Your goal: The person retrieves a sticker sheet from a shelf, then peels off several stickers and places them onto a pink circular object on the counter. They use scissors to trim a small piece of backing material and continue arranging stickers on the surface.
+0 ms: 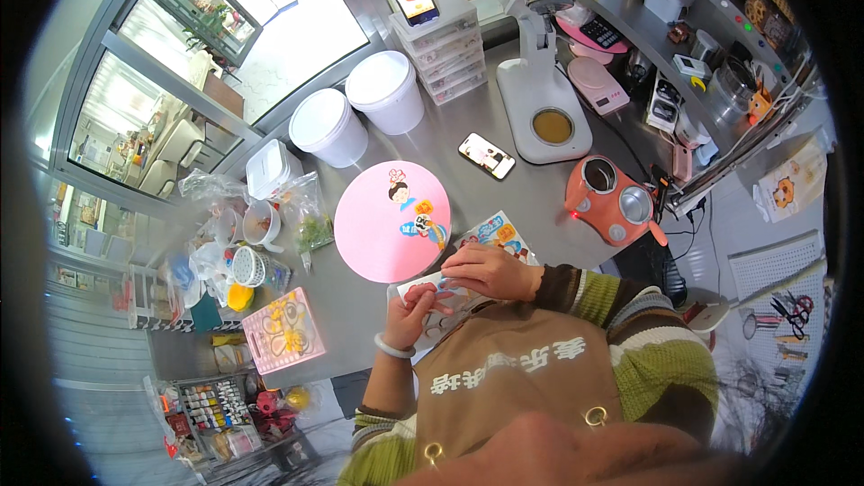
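Close to my apron at the table's edge, my left hand [413, 310], with a pale bangle at the wrist, holds a printed sheet [410, 287] with red and blue shapes. My right hand [482, 271] bends over the sheet's other end, fingertips at a small blue piece; its exact hold is hidden. Just beyond lies a round pink board [378, 229] bearing cut-out decorations: a dark-haired face [399, 193] and a group of blue, orange and mustached pieces [424, 223]. Another colourful printed sheet [503, 233] in clear wrap lies beyond my right hand.
A phone [487, 156] lies beyond the board. White tubs [329, 127] stand at the back left, a stand mixer [543, 108] at the back right. An orange two-pot warmer [611, 202] sits right; a pink tray [283, 331] with cutters and bagged items [314, 216] lie left.
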Tool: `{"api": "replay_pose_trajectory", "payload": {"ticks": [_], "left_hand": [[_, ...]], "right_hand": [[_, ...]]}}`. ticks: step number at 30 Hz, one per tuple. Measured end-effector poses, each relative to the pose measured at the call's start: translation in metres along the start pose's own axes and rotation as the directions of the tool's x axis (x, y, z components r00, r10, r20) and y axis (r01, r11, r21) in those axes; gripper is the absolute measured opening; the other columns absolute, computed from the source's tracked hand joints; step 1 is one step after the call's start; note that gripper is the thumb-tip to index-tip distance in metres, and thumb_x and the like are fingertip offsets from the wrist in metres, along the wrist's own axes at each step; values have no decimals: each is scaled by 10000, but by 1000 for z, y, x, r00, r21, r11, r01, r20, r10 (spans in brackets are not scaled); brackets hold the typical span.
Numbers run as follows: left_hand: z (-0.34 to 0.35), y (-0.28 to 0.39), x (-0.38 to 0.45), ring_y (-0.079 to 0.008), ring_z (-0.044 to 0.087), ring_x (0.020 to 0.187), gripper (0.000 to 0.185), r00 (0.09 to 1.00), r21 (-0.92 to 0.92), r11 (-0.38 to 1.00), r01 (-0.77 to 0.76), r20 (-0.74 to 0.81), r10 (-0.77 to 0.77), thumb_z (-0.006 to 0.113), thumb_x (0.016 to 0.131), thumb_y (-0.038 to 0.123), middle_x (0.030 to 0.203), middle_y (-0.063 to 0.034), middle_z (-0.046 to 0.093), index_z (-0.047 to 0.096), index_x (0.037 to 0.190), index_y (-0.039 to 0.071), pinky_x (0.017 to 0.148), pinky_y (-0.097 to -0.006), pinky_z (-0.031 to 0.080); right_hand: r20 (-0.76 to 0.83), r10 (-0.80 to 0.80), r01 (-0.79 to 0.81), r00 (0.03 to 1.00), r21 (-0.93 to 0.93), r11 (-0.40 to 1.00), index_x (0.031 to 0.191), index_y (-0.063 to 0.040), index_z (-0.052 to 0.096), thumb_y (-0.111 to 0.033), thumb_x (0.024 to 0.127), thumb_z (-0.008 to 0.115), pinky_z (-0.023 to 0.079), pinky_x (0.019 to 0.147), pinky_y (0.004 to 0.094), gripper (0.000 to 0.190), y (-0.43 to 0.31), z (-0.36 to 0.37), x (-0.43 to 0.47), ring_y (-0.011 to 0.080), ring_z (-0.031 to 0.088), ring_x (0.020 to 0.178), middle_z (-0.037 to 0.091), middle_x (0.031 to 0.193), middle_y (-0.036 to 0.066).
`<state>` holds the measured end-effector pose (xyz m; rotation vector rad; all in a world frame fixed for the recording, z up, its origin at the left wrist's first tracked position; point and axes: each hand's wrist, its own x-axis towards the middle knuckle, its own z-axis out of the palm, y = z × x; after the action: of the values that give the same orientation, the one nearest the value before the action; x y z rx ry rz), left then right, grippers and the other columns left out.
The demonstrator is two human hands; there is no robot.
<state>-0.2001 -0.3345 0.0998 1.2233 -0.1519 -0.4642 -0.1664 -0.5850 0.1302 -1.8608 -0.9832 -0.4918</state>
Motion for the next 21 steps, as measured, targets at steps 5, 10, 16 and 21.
{"api": "replay_pose_trajectory", "payload": {"ticks": [5,10,16,21], "left_hand": [[-7,-7,2,-280,743,795,221,999,42,999,-32,30,31,507,1062,94,1068,-206,718,598,1214,-39,720,-365,604],[-9,-4,5,-249,742,781,226,986,-1,995,99,-136,-98,527,1055,122,1074,-203,724,589,1217,-22,682,-356,601],[-4,-14,5,-221,742,788,223,930,-126,962,241,-255,-266,558,1041,146,1072,-176,735,598,1208,4,631,-303,572],[-15,-23,1,-183,742,858,230,901,-181,953,243,-321,-291,578,1037,212,1097,-112,743,596,1219,70,609,-251,505]], "right_hand": [[17,-82,84,996,-226,970,1078,-51,663,-126,830,721,537,790,361,266,-4,-6,4,245,643,943,661,1070,58],[61,-36,59,997,-415,908,1032,-57,640,-132,805,665,532,743,347,240,-1,0,4,242,645,896,638,992,81],[-28,30,-35,999,-212,977,1024,-53,622,-98,866,678,522,641,387,174,10,24,-4,287,657,755,630,864,100],[-164,106,-127,981,-123,984,1061,-63,648,-76,874,726,523,603,387,203,3,12,29,300,666,732,648,834,89]]}}
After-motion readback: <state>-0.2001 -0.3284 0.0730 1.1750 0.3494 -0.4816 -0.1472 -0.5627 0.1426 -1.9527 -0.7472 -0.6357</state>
